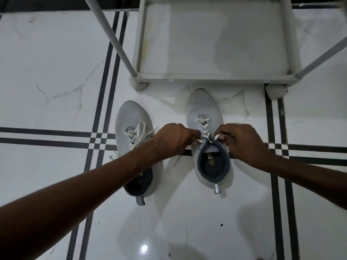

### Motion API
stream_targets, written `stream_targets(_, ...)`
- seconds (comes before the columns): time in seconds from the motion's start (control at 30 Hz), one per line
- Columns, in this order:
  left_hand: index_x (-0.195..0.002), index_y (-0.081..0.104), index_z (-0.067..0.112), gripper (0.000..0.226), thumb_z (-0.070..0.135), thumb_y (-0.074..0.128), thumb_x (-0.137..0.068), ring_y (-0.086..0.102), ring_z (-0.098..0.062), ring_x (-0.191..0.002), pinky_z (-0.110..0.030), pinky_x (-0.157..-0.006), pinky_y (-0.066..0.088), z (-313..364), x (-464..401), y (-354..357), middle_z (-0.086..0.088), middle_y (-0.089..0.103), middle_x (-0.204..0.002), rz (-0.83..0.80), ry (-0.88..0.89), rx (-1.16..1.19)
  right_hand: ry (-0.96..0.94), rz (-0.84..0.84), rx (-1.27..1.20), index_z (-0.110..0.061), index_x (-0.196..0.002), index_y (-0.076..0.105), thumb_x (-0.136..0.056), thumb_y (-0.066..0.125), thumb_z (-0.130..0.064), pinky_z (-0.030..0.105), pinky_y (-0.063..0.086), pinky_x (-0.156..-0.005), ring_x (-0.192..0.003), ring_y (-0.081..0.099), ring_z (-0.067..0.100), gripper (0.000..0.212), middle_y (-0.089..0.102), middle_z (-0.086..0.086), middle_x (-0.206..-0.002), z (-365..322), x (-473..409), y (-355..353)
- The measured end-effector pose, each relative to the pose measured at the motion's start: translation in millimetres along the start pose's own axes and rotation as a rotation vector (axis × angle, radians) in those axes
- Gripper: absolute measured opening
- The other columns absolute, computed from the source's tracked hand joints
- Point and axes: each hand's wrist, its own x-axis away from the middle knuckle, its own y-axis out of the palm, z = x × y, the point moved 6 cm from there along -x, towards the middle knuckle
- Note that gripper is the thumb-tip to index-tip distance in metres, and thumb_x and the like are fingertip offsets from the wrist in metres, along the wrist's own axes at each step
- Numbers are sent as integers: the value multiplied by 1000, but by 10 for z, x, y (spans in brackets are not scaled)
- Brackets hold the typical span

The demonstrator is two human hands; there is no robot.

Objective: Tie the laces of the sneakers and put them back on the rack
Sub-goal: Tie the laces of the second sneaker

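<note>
Two light grey sneakers with dark collars and white laces stand on the tiled floor, toes pointing at the rack. The right sneaker (204,109) sits between my hands. My left hand (174,139) pinches its lace on the left side of the tongue; my right hand (238,139) pinches the other lace end on the right side. The left sneaker (129,117) lies partly under my left forearm, with its laces (137,134) loose and spread over the upper. The white shoe rack (216,77) stands just beyond the toes, its bottom shelf bare.
The floor is glossy white marble tile with black stripe bands (105,72) crossing under the shoes. Grey rack posts (112,38) slant up at the left and right (326,57). Rack feet (138,85) rest on the floor near the sneaker toes.
</note>
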Motion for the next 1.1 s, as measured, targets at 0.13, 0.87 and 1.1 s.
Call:
stream_targets(0.13, -92, 67, 23, 14, 20, 53, -93, 65, -30, -74, -31, -59, 34, -8, 39, 19, -3, 71, -78, -44, -12, 20, -184, -96, 179, -14, -85, 71, -82, 62, -18, 33, 47, -62, -70, 62, 22, 11, 69, 2, -77, -66, -3, -18)
stream_targets(0.87, -84, 73, -5, 40, 35, 71, -88, 65, -16, -51, -23, -51, 57, -288, 247, 318, -14, 72, -69, 61, -1022, 1219, 855, -133, -720, 5, -96, 71, -97, 56, -19, 29, 51, -58, -62, 58, 20, 28, 68, 18, -84, 158, 178, 74)
stream_targets(1.1, -89, 71, 4, 15, 8, 81, -78, 63, -18, -72, -23, -65, 56, -267, -22, 44, -11, 68, -80, 169, -964, 1384, 610, -68, -840, 3, -104, 70, -97, 56, -10, 32, 56, -78, -91, 70, 26, 20, 75, 14, -93, 16, -224, -235)
